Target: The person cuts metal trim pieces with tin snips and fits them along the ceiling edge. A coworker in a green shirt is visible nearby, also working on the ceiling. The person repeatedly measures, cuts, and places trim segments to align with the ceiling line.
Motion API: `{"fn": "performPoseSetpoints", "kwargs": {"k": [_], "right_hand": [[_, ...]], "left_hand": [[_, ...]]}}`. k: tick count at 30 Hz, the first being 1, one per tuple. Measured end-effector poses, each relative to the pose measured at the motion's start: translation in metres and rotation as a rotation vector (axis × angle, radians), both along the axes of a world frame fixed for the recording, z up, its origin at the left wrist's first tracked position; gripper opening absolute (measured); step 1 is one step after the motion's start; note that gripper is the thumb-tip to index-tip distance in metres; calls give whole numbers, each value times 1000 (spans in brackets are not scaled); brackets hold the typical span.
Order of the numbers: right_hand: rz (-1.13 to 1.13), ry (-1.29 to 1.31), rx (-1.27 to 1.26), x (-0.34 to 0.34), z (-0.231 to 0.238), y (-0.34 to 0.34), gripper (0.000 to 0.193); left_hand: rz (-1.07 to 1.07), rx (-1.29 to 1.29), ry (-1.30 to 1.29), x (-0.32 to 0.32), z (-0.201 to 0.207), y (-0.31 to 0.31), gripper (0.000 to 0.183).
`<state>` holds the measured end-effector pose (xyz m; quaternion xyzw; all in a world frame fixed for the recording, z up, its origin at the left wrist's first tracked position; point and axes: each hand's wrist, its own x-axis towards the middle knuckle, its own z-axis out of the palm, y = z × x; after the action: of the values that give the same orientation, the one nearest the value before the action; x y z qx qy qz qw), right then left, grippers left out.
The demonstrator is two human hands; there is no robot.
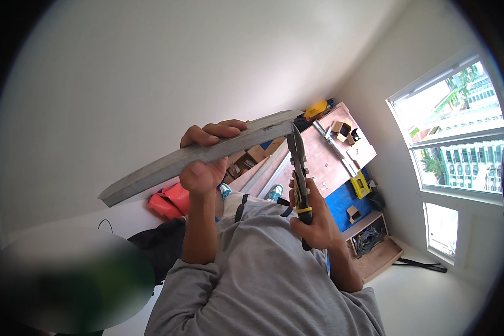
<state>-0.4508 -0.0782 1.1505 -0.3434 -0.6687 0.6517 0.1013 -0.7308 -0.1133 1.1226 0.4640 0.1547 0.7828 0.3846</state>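
My left hand [204,154] grips a long grey metal channel [151,175], fingers over its far side and thumb on its near side. The channel is held up at a slant, its left end lower than its right. My right hand [316,221] is wrapped round the black and yellow handles of metal snips [300,185]. Their blades point up and meet the channel's right end; whether they bite into the metal cannot be made out.
A wooden work surface [325,165] holds metal strips and small cardboard boxes [341,130]. Beside it are a yellow tool [362,186], a blue sheet [341,204] and a wooden box with coiled cable [368,239]. Red material [169,201] and a blurred person in dark clothing [159,246] are at left.
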Motion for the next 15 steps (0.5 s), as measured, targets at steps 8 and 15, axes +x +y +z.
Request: {"fn": "performPoseSetpoints", "kwargs": {"k": [8,15], "right_hand": [[-8,-26,-104,0,6,-3,75],[-4,-20,-55,1,7,-1,75]], "left_hand": [[36,-8,-10,3,-6,-6,43],[39,-5,-29,3,-9,-8,42]]}}
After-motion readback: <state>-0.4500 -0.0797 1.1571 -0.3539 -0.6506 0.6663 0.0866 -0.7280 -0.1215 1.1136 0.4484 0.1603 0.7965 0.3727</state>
